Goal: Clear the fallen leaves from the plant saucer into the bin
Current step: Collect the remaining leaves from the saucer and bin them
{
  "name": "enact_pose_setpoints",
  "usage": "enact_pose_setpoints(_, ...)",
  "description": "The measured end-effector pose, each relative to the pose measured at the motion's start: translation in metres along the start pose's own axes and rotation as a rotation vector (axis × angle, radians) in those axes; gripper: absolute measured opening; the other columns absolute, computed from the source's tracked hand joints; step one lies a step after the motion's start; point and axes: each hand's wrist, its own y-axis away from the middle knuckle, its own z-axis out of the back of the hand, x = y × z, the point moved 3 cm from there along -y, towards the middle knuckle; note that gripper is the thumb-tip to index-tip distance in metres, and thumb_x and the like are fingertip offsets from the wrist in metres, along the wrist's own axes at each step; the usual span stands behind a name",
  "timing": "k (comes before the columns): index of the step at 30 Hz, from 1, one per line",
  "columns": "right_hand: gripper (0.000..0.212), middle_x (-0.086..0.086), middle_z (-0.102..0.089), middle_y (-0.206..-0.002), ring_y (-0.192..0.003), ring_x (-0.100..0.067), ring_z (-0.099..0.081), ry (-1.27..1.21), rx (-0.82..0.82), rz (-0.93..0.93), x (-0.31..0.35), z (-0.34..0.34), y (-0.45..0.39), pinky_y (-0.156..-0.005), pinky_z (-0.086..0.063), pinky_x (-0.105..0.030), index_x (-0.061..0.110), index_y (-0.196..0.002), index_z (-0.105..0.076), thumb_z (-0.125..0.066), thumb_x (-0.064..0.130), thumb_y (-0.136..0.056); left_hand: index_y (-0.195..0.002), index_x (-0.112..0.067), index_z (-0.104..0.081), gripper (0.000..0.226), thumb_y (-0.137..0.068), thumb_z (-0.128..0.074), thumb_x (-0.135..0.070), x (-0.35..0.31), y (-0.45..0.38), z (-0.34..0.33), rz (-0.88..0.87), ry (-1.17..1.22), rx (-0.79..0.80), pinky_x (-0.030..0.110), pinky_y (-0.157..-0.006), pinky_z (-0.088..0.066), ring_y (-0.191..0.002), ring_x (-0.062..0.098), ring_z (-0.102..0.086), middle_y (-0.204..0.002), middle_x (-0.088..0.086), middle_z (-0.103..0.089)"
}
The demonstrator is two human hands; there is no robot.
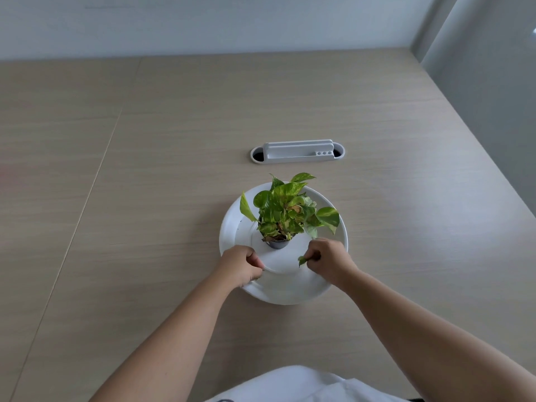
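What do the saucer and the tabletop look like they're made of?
The saucer looks like glossy white glazed ceramic, possibly hard plastic: smooth, with soft highlights along its rim. The tabletop looks like matte light wood-grain laminate, with faint streaks and a thin straight seam; whether it is veneer can't be told.

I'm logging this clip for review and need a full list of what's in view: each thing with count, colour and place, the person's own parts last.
Table: one, light wood grain, fills the view.
Saucer: one, white, round, on the table in front of the person.
Potted plant: one, green variegated leaves with some brown, small dark pot, standing in the saucer.
Loose leaf: one, green, pinched in the right hand.
Cable port cover: one, white, set in the table behind the saucer.
Bin: none in view.
Left hand: one, gripping the saucer's near-left rim.
Right hand: one, over the saucer, closed on the leaf.
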Motion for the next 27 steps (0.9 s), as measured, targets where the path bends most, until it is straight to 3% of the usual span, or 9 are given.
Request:
enact_pose_setpoints(4,0.015,0.006,-0.060,-0.059,-0.054,-0.009,-0.050,-0.293,-0.186,-0.233,-0.015,0.022,0.018,-0.047,-0.037,-0.008,0.018,-0.069,-0.071,-0.070,0.003,-0.071,-0.074,-0.016,-0.069,0.012,-0.067,-0.072,-0.006,-0.002,0.007,-0.013,-0.003,0.153,0.045,0.032,-0.067,-0.058,-0.068,0.016,-0.065,-0.074,0.004,-0.070)
enact_pose_setpoints(11,0.018,-0.011,-0.064,-0.061,-0.058,-0.019,-0.056,-0.899,-0.330,-0.418,-0.047,0.032,0.061,-0.060,-0.046,-0.027,0.008,-0.066,-0.065,-0.071,-0.008,-0.074,-0.072,-0.015,-0.066,0.017,-0.069,-0.079,-0.004,-0.044,0.031,-0.076,-0.088,0.505,0.133,0.041,-0.081,-0.060,-0.072,0.019,-0.065,-0.073,0.006,-0.067)
enact_pose_setpoints(15,0.020,-0.006,-0.063,-0.056,-0.054,-0.016,-0.056,-1.081,-0.366,-0.469,-0.067,0.040,0.093,-0.056,-0.051,-0.020,0.004,-0.067,-0.062,-0.067,-0.014,-0.077,-0.074,-0.011,-0.063,0.020,-0.074,-0.075,0.005,-0.076,0.051,-0.128,-0.107,0.652,0.197,0.033,-0.077,-0.060,-0.072,0.019,-0.063,-0.072,0.006,-0.063)
enact_pose_setpoints(19,0.014,-0.013,-0.061,-0.061,-0.049,-0.014,-0.057,-1.218,-0.406,-0.496,-0.097,0.059,0.128,-0.050,-0.051,-0.018,-0.001,-0.072,-0.060,-0.067,-0.013,-0.076,-0.075,-0.008,-0.061,0.021,-0.076,-0.073,0.009,-0.105,0.064,-0.169,-0.112,0.661,0.281,0.023,-0.069,-0.059,-0.068,0.015,-0.061,-0.072,0.007,-0.061)
enact_pose_setpoints(27,0.013,-0.006,-0.072,-0.065,-0.057,-0.014,-0.067,-1.410,-0.564,-0.589,-0.186,0.102,0.232,-0.058,-0.056,-0.019,0.002,-0.074,-0.062,-0.066,-0.011,-0.077,-0.091,-0.010,-0.057,0.028,-0.077,-0.071,0.010,-0.172,0.088,-0.265,-0.144,0.561,0.433,0.028,-0.069,-0.057,-0.065,0.015,-0.062,-0.074,0.005,-0.060)
